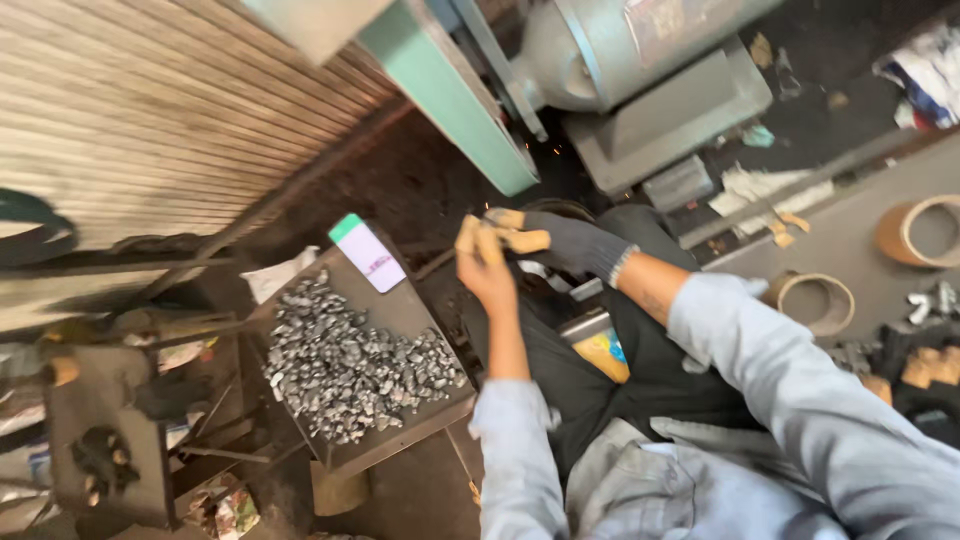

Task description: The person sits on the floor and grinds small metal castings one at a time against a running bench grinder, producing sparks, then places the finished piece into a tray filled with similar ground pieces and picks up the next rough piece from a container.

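Both hands meet in front of the grey grinder [640, 60]. The bare left hand [487, 272] pinches a small tan piece [468, 236]; the dark-gloved right hand [560, 243] clamps its tan fingertips [528, 240] against the same spot, though blur hides exactly what they grip. Left of the hands, a flat tray [395, 312] carries a heap of small grey metal parts [345, 365]. A white card with a green end [367, 252] lies at the tray's far corner. Tape rolls [815, 300] sit at the right.

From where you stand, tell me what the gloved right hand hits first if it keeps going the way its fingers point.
The right hand points toward the left hand, which it already meets at the small tan piece both hold. Beyond that, probably the phone on the tray's corner; depth is unclear.
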### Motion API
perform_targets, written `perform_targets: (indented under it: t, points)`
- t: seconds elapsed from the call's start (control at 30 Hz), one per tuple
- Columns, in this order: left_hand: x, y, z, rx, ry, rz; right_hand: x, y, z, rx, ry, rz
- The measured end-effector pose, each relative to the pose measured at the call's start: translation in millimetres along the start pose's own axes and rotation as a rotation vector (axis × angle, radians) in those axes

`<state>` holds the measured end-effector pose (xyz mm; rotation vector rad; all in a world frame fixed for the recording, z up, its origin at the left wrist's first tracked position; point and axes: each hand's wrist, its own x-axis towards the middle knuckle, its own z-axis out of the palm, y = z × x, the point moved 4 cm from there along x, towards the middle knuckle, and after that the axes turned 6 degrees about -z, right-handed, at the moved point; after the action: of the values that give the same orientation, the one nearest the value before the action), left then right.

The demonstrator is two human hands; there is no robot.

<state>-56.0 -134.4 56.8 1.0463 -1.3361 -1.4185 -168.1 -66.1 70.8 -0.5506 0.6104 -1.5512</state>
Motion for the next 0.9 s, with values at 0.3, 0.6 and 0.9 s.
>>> perform_targets:
  t: [0.3,0.6,0.9]
  points:
    - [-102.4,29.0,-21.2,0.606,-0.038,0.405,-86.5,14.2,4.7,-0.853,0.362,0.048]
    - [-156.9,43.8,-105.9,0.400,-0.158,0.191,-107.3,23.9,47.3,-1.460,-0.026,0.295]
    - [63.6,10.6,-234.5,1.257,0.241,0.182,-76.0,88.0,38.1,-1.506,-0.376,0.368]
